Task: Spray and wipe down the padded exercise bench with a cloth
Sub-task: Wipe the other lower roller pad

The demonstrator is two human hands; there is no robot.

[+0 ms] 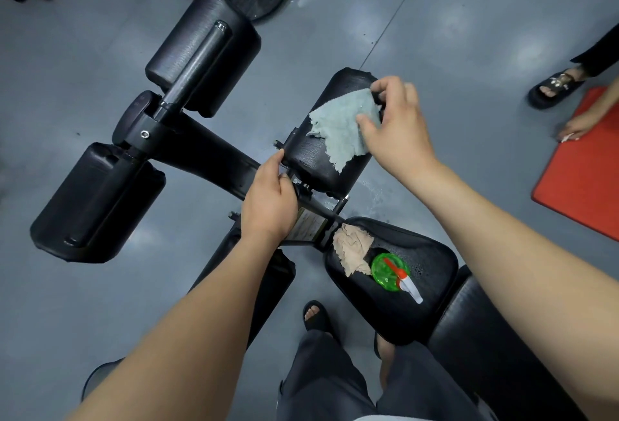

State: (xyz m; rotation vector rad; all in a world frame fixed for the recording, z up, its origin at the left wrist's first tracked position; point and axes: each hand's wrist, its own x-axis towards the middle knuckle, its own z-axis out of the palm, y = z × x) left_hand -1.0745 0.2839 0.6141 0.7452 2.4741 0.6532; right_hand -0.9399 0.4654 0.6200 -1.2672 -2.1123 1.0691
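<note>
Right hand (395,129) pinches grey-green cloth (341,129) atop roller pad (308,156); cloth lies 9 o'clock from hand. Pad long axis: 7 to 1 o'clock. Left hand (268,202) grips 7 o'clock end.

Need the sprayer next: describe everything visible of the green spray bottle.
The spray bottle is translucent green plastic with a red trigger and white nozzle. It appears to stand upright on the black seat pad, nozzle pointing lower right. A crumpled beige cloth lies against its left side.
</note>
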